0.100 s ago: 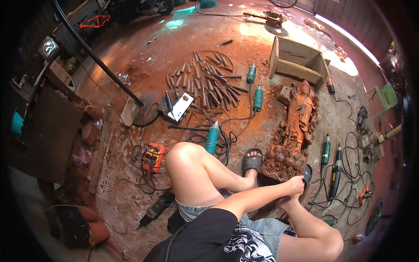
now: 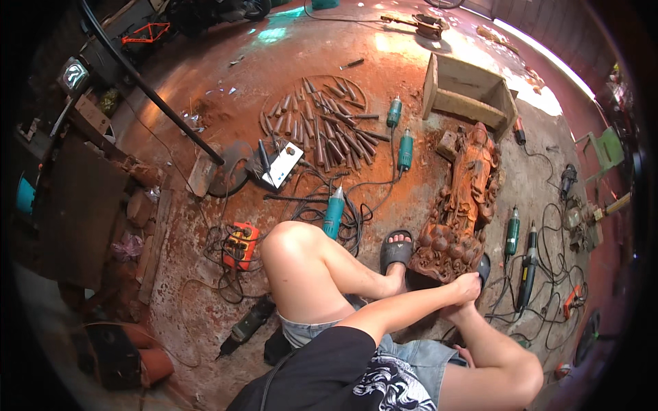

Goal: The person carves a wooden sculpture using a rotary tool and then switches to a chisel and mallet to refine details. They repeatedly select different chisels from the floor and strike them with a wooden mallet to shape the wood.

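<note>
A reddish-brown carved wooden statue (image 2: 469, 185) lies face up on the floor, its ornate base toward me between my sandalled feet. My left arm reaches across to the right. My left hand (image 2: 468, 288) is closed at the near right corner of that base, just above my right ankle. Whatever its fingers hold is hidden. A small patch of skin shows between my shorts and right calf; it may be part of my right hand, but its fingers cannot be made out. A wooden block (image 2: 447, 145) sits against the statue's upper left side.
Many carving bits (image 2: 329, 130) lie spread ahead. A teal rotary tool (image 2: 334, 214) rests on tangled cables near a white control box (image 2: 282, 165). More rotary tools (image 2: 406, 149) lie left of the statue. A wooden box (image 2: 473, 92) stands beyond; a black-yellow power tool (image 2: 528, 274) lies right.
My left hand has shifted very slightly up and right at the statue's base. My right knee has moved a little outward. The view has tilted slightly.
</note>
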`<control>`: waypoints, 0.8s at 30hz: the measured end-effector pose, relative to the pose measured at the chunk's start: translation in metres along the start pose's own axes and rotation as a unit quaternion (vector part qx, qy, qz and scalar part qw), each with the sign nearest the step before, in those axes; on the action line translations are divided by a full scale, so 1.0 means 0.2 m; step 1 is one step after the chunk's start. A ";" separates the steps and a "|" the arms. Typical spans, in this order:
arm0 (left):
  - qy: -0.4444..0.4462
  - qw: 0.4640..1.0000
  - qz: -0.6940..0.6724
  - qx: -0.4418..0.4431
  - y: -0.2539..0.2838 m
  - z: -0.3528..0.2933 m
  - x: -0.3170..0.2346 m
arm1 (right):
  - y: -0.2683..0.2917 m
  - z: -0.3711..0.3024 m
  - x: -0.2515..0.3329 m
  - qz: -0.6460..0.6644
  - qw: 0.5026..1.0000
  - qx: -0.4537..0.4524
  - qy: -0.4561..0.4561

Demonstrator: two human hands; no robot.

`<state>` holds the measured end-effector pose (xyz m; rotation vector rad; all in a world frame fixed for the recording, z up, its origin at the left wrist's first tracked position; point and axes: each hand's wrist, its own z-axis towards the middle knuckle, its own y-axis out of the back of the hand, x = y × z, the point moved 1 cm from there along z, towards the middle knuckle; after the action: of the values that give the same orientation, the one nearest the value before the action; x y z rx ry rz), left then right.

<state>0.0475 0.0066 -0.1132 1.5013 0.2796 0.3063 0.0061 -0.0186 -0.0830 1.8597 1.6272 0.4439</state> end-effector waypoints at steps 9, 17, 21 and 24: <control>-0.028 0.998 -0.029 0.044 0.04 0.03 0.06 | -0.47 0.17 -0.10 0.866 0.469 0.113 0.129; -0.060 0.995 -0.014 0.078 0.03 0.00 0.03 | -0.20 -0.19 0.09 0.787 0.579 0.207 0.060; -0.100 0.992 -0.006 0.073 0.04 0.05 0.01 | -0.36 0.01 -0.01 0.619 0.768 0.118 0.116; -0.132 0.990 0.026 0.047 0.11 -0.03 0.01 | -0.37 0.04 -0.04 0.786 0.591 0.171 0.056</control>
<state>0.0461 0.0145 -0.0908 1.6242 0.0448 0.1344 -0.0478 -0.0251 -0.1352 3.1795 -0.4839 0.9347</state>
